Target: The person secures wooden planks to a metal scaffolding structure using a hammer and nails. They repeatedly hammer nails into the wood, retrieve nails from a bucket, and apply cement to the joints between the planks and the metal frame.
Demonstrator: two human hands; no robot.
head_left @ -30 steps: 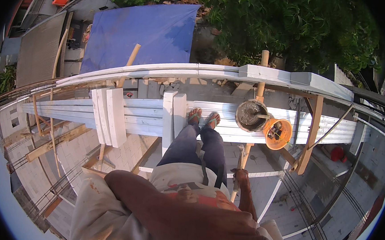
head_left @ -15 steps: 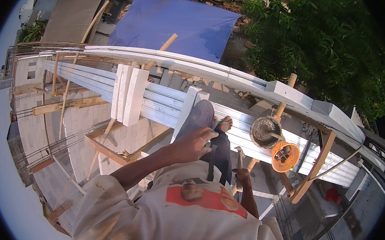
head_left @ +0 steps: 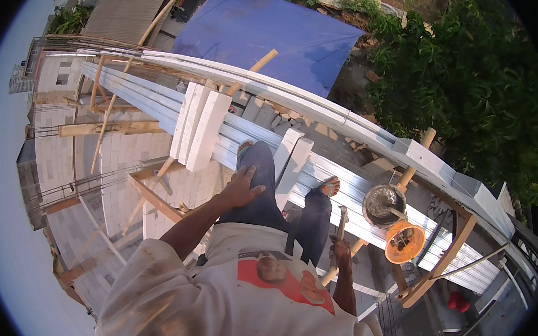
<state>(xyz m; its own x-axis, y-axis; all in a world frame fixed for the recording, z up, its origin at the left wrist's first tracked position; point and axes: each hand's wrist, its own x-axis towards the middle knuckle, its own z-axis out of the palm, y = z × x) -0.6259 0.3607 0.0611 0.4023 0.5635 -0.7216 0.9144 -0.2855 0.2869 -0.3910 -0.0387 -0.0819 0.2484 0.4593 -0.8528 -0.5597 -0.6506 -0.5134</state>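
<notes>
My left hand (head_left: 241,187) lies on my bent left knee with its fingers apart, holding nothing. Low at my right side, my right hand (head_left: 340,253) is wrapped round the handle of what looks like a hammer (head_left: 343,215), its head end pointing away from me. My sandalled feet stand on a walkway of ribbed silver metal planks (head_left: 325,172). Between my legs, pale blocks (head_left: 294,170) stand across the planks. Right of my right foot is a dark bucket (head_left: 366,207) with grey mortar and a trowel in it. An orange bucket (head_left: 389,254) touches its near side.
More pale blocks (head_left: 207,129) stand on the planks to the left. A pale block wall (head_left: 359,125) runs along the far side. Bamboo poles (head_left: 264,60) and a wooden brace (head_left: 438,261) rise about the walkway. Below are a blue tarp (head_left: 259,36) and a drop to lower floors.
My left hand has come down and left onto my knee. My left leg has stepped left past the blocks, and the view has shifted. The right hand keeps its grip on the hammer.
</notes>
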